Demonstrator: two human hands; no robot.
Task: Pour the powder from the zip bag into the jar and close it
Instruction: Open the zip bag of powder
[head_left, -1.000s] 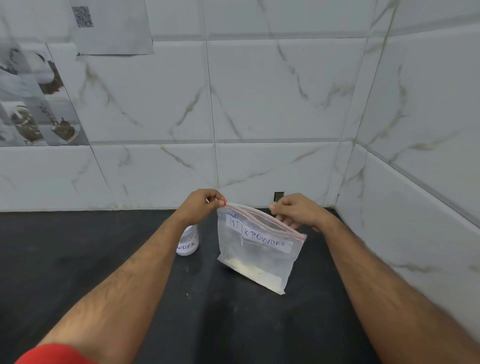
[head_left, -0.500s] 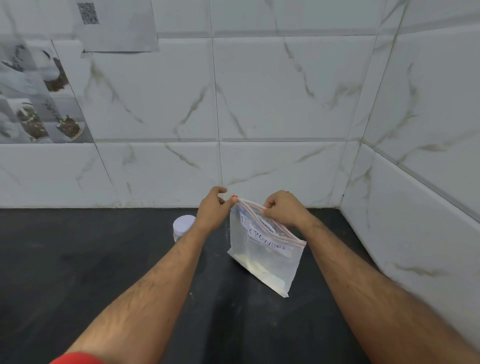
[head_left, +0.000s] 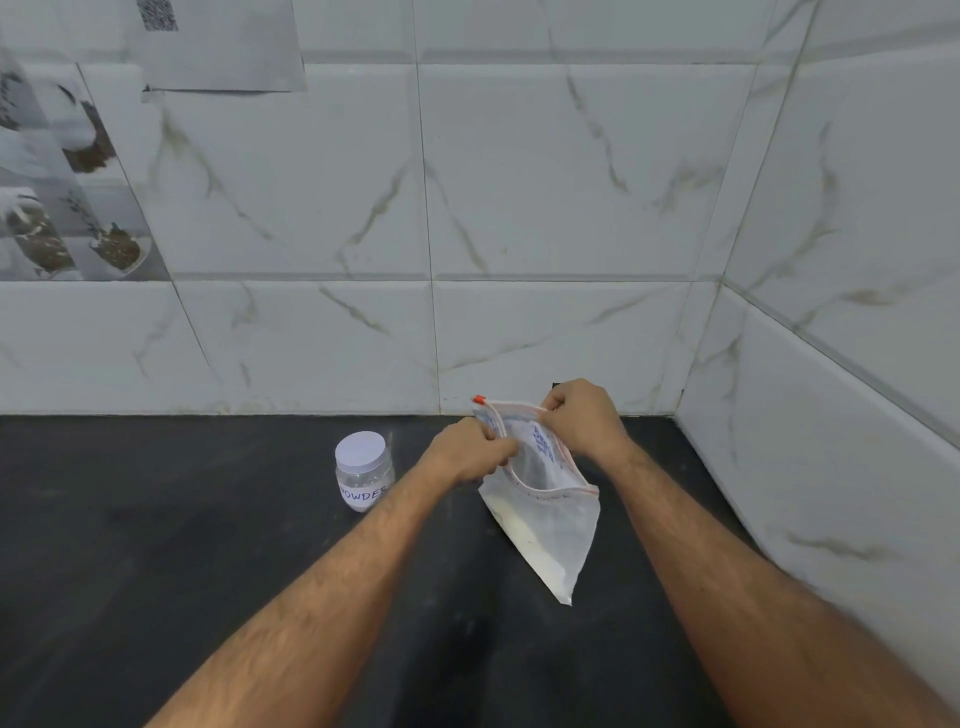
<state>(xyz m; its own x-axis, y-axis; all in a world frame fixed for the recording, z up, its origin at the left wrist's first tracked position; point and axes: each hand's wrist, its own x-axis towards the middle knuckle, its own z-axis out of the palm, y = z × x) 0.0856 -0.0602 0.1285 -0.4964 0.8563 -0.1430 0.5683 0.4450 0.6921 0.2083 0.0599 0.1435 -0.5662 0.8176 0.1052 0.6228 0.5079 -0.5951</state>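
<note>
A clear zip bag (head_left: 550, 525) with a red-edged zip and a handwritten label stands on the black counter (head_left: 156, 561); white powder lies along its bottom edge. My left hand (head_left: 467, 454) pinches the near lip of the bag and my right hand (head_left: 584, 423) pinches the far lip, so the mouth gapes open between them. The orange slider (head_left: 478, 399) sits at the far left end of the zip. A small clear jar (head_left: 362, 478) with a white lid on and a "POWDER" label stands to the left of my left hand, apart from the bag.
Marble-look tiled walls (head_left: 519, 208) close the counter at the back and on the right, meeting in a corner behind the bag. A paper sheet with a QR code (head_left: 218, 47) hangs on the back wall at upper left.
The zip has been slid open and both hands have pulled the bag's lips apart, my left hand dropping from the slider end to the near lip. The jar, earlier partly hidden, now shows fully.
</note>
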